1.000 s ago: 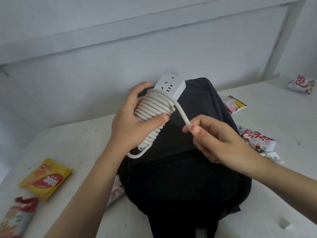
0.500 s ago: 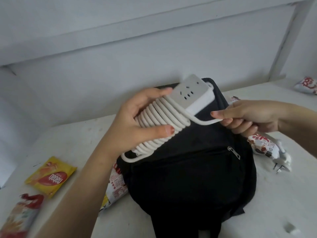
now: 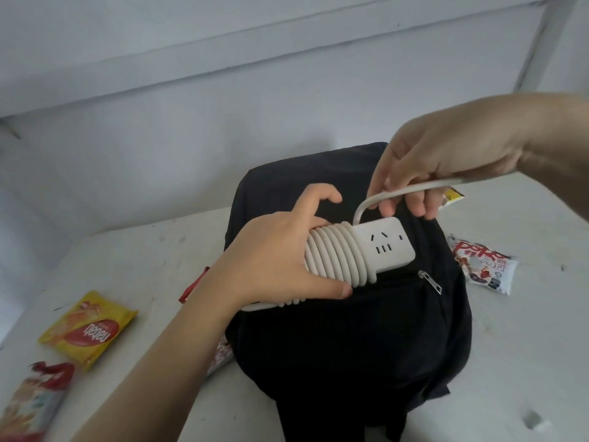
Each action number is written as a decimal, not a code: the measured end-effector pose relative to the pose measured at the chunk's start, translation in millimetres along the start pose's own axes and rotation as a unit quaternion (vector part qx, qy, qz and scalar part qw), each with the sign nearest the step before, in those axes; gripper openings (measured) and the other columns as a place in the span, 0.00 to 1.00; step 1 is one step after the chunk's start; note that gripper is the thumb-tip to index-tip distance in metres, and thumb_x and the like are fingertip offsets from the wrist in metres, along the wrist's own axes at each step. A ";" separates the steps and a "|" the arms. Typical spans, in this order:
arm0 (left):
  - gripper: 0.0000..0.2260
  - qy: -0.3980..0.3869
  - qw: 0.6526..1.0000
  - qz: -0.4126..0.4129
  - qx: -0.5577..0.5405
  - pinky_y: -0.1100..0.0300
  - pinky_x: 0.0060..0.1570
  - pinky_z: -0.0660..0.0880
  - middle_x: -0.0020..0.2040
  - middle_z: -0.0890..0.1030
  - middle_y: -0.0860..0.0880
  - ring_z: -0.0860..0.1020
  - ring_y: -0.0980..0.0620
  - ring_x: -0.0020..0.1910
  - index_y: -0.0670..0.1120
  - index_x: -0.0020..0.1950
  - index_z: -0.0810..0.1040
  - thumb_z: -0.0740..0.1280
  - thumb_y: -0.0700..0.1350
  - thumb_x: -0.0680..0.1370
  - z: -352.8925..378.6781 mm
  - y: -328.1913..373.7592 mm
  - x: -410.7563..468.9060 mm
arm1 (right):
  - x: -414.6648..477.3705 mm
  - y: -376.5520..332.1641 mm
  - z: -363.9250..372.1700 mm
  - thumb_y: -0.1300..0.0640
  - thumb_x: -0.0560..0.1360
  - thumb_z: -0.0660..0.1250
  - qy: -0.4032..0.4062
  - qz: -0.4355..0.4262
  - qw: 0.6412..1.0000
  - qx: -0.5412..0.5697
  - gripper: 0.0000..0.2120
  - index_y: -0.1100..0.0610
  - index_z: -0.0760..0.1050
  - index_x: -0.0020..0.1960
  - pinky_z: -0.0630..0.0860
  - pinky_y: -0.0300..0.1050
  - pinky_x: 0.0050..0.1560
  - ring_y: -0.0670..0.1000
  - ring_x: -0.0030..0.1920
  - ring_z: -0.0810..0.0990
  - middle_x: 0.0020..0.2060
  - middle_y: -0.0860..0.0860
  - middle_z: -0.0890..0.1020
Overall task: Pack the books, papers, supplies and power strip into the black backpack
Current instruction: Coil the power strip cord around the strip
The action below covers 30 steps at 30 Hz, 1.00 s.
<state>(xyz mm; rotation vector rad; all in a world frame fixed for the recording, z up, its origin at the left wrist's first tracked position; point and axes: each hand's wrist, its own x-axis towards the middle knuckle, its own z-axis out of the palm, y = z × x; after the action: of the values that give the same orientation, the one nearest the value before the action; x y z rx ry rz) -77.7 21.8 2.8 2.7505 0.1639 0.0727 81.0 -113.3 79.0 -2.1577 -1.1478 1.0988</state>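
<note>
The black backpack lies flat on the white table, its front pocket zipper pull showing. Just above it my left hand grips the white power strip, whose cord is wound in several coils around its body. The socket end sticks out to the right. My right hand holds the loose stretch of cord above the strip, arching it up and off to the right. The plug is out of view.
Snack packets lie around the bag: a yellow one and a red-white one at left, a red-white one and a yellow one at right. Another packet pokes out under the bag's left edge. A white wall rises behind.
My left hand has turned the strip flatter and lowered it toward the backpack. My right hand has lifted the loose cord from the strip's right side up over it.
</note>
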 end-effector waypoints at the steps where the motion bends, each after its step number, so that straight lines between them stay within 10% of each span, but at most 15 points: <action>1: 0.40 0.006 1.000 -0.004 0.010 0.73 0.42 0.67 0.53 0.75 0.64 0.75 0.63 0.46 0.63 0.66 0.52 0.74 0.62 0.63 1.3 -0.7 1.7 | -2.7 -1.3 4.5 0.66 0.78 0.59 0.018 -0.013 0.999 -0.026 0.11 0.63 0.80 0.44 0.76 0.34 0.27 0.44 0.25 0.78 0.25 0.49 0.81; 13: 0.33 0.126 0.991 0.000 -0.035 0.73 0.44 0.66 0.55 0.75 0.65 0.73 0.65 0.52 0.66 0.65 0.65 0.71 0.64 0.62 13.9 -19.2 6.9 | -11.0 28.1 57.7 0.63 0.78 0.60 0.099 -0.130 0.982 0.090 0.12 0.55 0.76 0.59 0.79 0.35 0.40 0.46 0.33 0.81 0.33 0.53 0.81; 19: 0.33 0.206 0.972 -0.003 -0.118 0.62 0.52 0.74 0.58 0.74 0.65 0.74 0.61 0.56 0.64 0.64 0.67 0.71 0.62 0.61 15.6 -27.3 2.3 | -12.3 50.1 77.5 0.51 0.77 0.62 0.102 -0.147 0.965 0.189 0.11 0.56 0.75 0.39 0.77 0.37 0.42 0.50 0.39 0.82 0.32 0.51 0.80; 24: 0.32 0.221 0.951 0.009 -0.217 0.48 0.58 0.74 0.60 0.76 0.59 0.75 0.54 0.59 0.60 0.64 0.70 0.75 0.57 0.61 10.7 -24.9 0.1 | -3.8 74.3 75.9 0.34 0.71 0.60 -0.025 -0.138 0.965 0.223 0.22 0.51 0.72 0.32 0.75 0.38 0.48 0.53 0.46 0.83 0.40 0.55 0.84; 30: 0.32 0.198 0.934 0.050 -0.292 0.55 0.59 0.74 0.61 0.77 0.54 0.76 0.53 0.60 0.52 0.65 0.71 0.75 0.50 0.62 3.3 -20.9 -4.5 | 9.6 107.5 63.2 0.29 0.67 0.63 -0.172 -0.114 0.951 0.229 0.26 0.53 0.69 0.33 0.75 0.41 0.45 0.56 0.42 0.81 0.33 0.53 0.79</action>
<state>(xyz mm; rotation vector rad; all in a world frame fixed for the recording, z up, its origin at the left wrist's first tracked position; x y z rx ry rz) -84.1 39.2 -8.2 2.1169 0.0889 0.6046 83.3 -162.5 -36.0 -1.4788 -1.1131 1.4968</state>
